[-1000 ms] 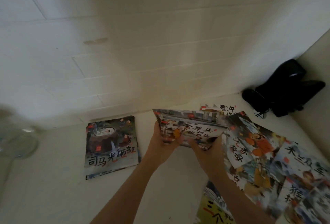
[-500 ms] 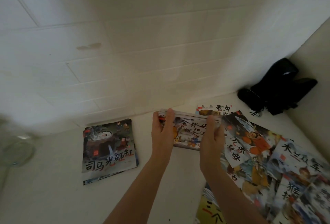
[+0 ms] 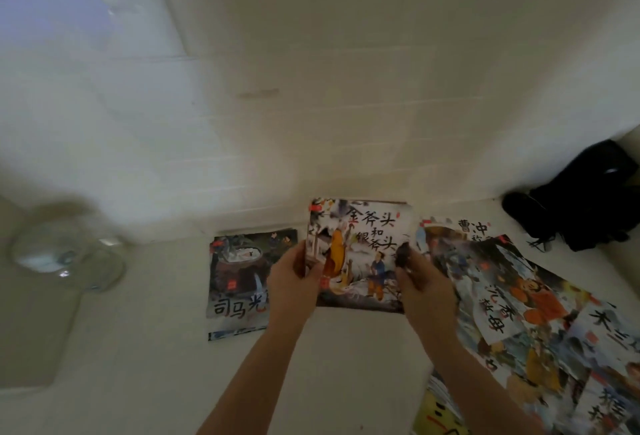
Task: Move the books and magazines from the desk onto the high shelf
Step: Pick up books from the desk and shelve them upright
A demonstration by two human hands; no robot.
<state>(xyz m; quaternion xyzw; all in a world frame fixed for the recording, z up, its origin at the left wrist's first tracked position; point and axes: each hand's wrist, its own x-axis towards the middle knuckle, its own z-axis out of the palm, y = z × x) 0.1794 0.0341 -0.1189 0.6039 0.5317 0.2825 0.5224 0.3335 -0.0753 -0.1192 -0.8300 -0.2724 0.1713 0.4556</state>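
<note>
I see my left hand (image 3: 294, 282) and right hand (image 3: 420, 284) gripping the picture book (image 3: 360, 254) by opposite edges. It sits between them, cover facing me.

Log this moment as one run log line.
step: lifting picture book | left hand: grips left edge | right hand: grips right edge | shelf: unseen

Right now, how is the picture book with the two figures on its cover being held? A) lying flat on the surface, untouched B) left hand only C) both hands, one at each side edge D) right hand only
C: the left hand grips the left edge of the picture book and the right hand pinches its right edge, cover facing the camera.
</note>
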